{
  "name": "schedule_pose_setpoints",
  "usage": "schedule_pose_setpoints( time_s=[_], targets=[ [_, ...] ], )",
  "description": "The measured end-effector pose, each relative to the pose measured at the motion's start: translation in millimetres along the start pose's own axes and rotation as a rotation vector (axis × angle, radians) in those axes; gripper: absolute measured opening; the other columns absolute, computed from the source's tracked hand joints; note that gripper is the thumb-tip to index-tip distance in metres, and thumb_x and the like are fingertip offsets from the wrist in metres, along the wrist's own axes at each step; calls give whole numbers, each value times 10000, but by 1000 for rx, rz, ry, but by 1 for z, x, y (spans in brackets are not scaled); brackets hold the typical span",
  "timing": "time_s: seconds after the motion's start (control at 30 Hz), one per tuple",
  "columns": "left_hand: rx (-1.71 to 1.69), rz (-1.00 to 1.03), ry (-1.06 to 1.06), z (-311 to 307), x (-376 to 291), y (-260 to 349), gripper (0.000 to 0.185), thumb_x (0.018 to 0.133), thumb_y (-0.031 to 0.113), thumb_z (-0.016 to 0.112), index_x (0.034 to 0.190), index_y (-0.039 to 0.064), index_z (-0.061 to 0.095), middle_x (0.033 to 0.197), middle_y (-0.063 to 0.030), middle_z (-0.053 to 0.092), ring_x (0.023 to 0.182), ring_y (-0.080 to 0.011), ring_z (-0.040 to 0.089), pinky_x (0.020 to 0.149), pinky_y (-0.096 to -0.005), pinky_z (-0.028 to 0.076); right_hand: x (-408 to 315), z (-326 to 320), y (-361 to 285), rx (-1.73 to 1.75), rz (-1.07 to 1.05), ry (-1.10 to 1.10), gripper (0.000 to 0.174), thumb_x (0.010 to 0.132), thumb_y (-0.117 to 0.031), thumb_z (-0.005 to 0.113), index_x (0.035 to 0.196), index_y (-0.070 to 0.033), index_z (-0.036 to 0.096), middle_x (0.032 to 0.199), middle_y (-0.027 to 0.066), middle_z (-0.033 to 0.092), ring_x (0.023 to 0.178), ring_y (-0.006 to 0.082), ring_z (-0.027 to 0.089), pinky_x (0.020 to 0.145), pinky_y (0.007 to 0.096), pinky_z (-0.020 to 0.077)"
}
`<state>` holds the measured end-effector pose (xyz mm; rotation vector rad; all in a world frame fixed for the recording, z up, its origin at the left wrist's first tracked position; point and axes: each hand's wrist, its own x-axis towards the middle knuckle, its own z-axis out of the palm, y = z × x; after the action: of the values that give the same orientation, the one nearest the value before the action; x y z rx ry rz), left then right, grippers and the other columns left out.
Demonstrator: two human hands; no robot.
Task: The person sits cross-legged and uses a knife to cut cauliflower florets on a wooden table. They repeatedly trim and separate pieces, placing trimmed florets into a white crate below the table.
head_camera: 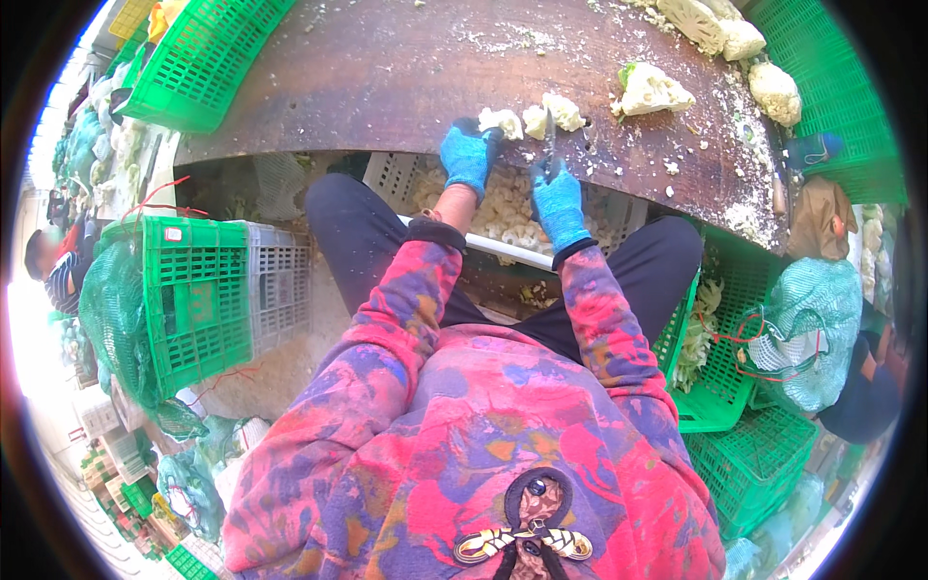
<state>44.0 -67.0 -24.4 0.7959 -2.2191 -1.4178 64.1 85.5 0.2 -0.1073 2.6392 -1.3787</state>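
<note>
My left hand [470, 154], in a blue knit glove with dark fingertips, is at the near edge of the wooden table [348, 80], its fingers against a white cauliflower floret [502, 123]; whether they grip it cannot be told. My right hand [558, 196], gloved alike, holds a knife [550, 138], its blade pointing away from me across more cauliflower pieces [565, 112]. A larger cauliflower chunk [652, 90] with a bit of green leaf lies to the right. Below the table edge, between my knees, a white plastic crate [500, 248] holds many cut florets.
Cauliflower heads [774, 93] lie at the table's right edge, beside a green crate [834, 80]. Another green crate [206, 61] stands at the back left. Crates [199, 290] and net bags [812, 326] flank me. People are at the far left [65, 268] and right [863, 391].
</note>
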Motion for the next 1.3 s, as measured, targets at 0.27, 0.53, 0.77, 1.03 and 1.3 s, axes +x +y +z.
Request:
schedule_pose_setpoints(
  time_s=[0.27,0.53,0.77,1.03,1.3],
  targets=[
    [58,-2,-10,-5,-12,7,334,667,165,713,911,-36,607,801,-125,652,719,-163,618,658,-278,497,-2,24,-26,-213,-23,-82,302,833,-225,504,998,27,490,786,274,595,787,414,590,679,483,473],
    [-100,-61,-95,-13,-11,16,300,699,128,674,946,-25,598,800,-112,650,706,-192,635,634,-280,506,13,15,-22,292,208,-428,244,821,-198,524,972,-7,524,667,155,588,548,268,594,511,371,491],
    [-868,-443,-504,-47,-18,33,189,808,83,570,985,17,559,824,-93,627,695,-174,628,620,-260,509,-18,-16,-41,660,212,-447,155,819,-173,590,904,-64,519,559,-14,444,392,90,418,346,242,379],
    [-654,-231,-687,-67,-49,58,213,825,98,560,1006,-15,550,833,-71,612,697,-140,612,642,-242,517,-24,-34,-51,539,-118,93,330,714,-182,754,933,-15,573,776,38,591,697,83,546,601,229,456],
    [-973,-428,-889,-73,-55,46,265,811,73,544,1063,-12,545,756,-18,552,654,-128,552,652,-294,482,-36,-60,-38,1067,129,-314,224,754,-126,677,927,-17,586,685,25,550,436,94,469,380,224,381]
  ],
)
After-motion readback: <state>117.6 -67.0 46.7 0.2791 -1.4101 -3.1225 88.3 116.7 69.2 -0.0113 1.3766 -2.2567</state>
